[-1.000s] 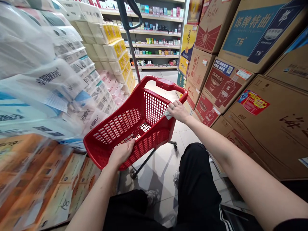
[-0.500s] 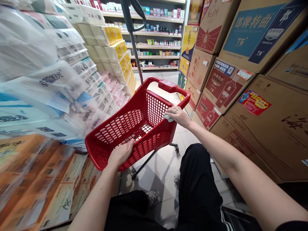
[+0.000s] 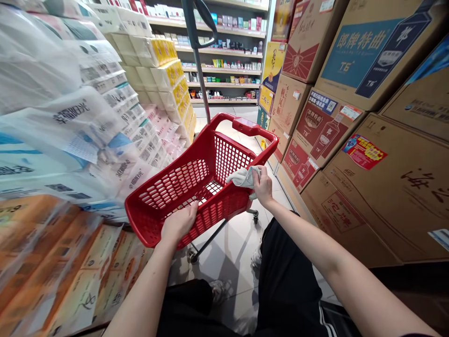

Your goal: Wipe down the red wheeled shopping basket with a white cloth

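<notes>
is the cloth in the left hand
No, the grey cloth is in the right hand, while the left hand grips the rim of the red plastic basket.

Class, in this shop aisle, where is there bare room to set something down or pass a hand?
Bare floor tiles lie between the basket and the feet, and ahead of it. Crowded: tissue packs press along the left, cardboard cartons along the right.

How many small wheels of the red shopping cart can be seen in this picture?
2. One caster wheel is below the right hand, and another caster wheel is below the left hand, both under the red shopping cart. Others may be hidden beneath it.
</notes>
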A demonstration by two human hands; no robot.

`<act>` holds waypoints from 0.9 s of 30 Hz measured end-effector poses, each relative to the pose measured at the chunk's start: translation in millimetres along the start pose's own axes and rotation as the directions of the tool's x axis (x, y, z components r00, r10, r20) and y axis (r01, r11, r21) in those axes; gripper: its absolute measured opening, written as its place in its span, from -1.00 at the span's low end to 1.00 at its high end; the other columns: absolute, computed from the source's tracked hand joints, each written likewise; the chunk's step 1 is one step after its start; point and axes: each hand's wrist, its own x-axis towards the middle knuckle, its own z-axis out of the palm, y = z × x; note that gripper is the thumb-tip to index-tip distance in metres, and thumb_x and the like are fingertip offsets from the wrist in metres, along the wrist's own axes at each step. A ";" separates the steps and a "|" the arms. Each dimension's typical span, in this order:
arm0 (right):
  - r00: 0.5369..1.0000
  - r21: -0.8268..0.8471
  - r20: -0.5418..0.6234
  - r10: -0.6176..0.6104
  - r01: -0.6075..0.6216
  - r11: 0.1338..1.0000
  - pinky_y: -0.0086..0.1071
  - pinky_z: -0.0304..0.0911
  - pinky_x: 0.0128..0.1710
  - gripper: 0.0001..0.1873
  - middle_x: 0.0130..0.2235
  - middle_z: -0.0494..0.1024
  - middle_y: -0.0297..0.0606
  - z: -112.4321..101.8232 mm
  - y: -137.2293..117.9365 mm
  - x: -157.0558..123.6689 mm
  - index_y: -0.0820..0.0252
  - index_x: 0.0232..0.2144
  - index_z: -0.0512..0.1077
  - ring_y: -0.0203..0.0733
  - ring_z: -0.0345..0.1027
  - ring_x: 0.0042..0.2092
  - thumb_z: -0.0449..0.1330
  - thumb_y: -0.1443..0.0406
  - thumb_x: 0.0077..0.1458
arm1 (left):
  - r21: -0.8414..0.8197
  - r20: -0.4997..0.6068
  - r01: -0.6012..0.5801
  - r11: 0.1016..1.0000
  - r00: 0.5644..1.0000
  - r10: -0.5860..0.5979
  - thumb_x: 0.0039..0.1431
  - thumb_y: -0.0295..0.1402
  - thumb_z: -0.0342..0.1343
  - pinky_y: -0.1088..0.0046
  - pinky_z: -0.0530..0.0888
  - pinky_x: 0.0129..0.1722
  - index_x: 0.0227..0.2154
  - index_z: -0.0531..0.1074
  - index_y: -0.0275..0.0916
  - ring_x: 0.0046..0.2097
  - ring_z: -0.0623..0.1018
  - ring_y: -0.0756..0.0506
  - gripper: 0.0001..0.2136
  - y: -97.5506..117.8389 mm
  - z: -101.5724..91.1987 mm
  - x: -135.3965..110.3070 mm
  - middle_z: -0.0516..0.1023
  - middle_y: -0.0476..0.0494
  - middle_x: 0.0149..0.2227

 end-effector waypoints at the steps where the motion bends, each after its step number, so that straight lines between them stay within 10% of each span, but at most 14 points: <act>1: 0.997 0.013 -0.036 0.075 -0.075 0.997 -0.36 0.25 -0.26 -0.63 -0.21 0.51 -0.21 4.5 4.6 -1.7 0.14 -0.07 0.22 -0.15 0.42 -0.24 -0.21 0.07 0.28 | 0.002 -0.006 -0.008 1.000 1.000 0.008 0.17 0.09 -0.62 0.19 0.40 -0.16 -0.15 0.49 -0.26 -0.09 0.53 -0.33 -0.21 2.3 0.4 0.2 0.56 -0.36 -0.17; 5: 0.972 0.003 0.017 0.233 -0.233 0.972 -0.34 0.24 -0.30 -0.58 -0.22 0.52 -0.12 20.1 14.8 -9.8 0.20 -0.07 0.17 -0.11 0.44 -0.21 -0.21 0.03 0.26 | -0.006 -0.010 -0.021 1.000 1.000 0.021 0.18 0.08 -0.62 0.18 0.40 -0.16 -0.13 0.47 -0.26 -0.09 0.53 -0.32 -0.21 11.2 1.5 2.1 0.56 -0.36 -0.15; 10: 0.946 -0.201 0.299 0.125 -0.066 0.977 -0.35 0.22 -0.30 -0.42 -0.22 0.54 -0.14 27.7 5.6 -20.9 0.19 -0.02 0.17 -0.08 0.45 -0.21 -0.02 -0.11 0.12 | -0.001 -0.024 -0.043 0.999 0.999 0.043 0.20 0.06 -0.62 0.21 0.39 -0.15 -0.13 0.48 -0.21 -0.10 0.54 -0.28 -0.24 18.6 1.0 4.2 0.57 -0.34 -0.16; 16: 0.869 -0.228 0.471 0.148 -0.042 0.973 -0.45 0.11 -0.45 -0.69 -0.46 0.51 -0.31 35.0 8.6 -11.2 0.13 -0.54 0.33 -0.20 0.39 -0.39 0.14 0.04 0.01 | 0.009 -0.037 -0.083 0.996 0.996 0.084 0.20 0.05 -0.63 0.21 0.39 -0.18 -0.12 0.47 -0.20 -0.12 0.54 -0.29 -0.24 21.5 2.0 4.8 0.58 -0.33 -0.19; 22: 0.927 0.014 0.281 0.248 -0.262 0.965 -0.47 0.13 -0.46 -0.66 -0.43 0.48 -0.34 20.6 12.9 7.5 0.14 -0.49 0.30 -0.26 0.33 -0.39 -0.03 0.03 0.09 | 0.017 -0.051 -0.089 0.996 0.995 0.090 0.21 0.04 -0.62 0.25 0.39 -0.18 -0.14 0.48 -0.22 -0.12 0.55 -0.27 -0.24 20.3 2.4 5.1 0.58 -0.33 -0.21; 27: 0.985 -0.014 0.088 0.145 -0.145 0.989 -0.41 0.18 -0.37 -0.74 -0.36 0.48 -0.33 -14.5 -1.2 34.3 0.12 -0.36 0.29 -0.20 0.35 -0.34 0.08 0.06 0.02 | 0.022 -0.040 -0.087 0.996 0.995 0.088 0.19 0.05 -0.63 0.24 0.39 -0.19 -0.15 0.49 -0.21 -0.12 0.54 -0.29 -0.23 18.4 1.6 4.6 0.58 -0.33 -0.22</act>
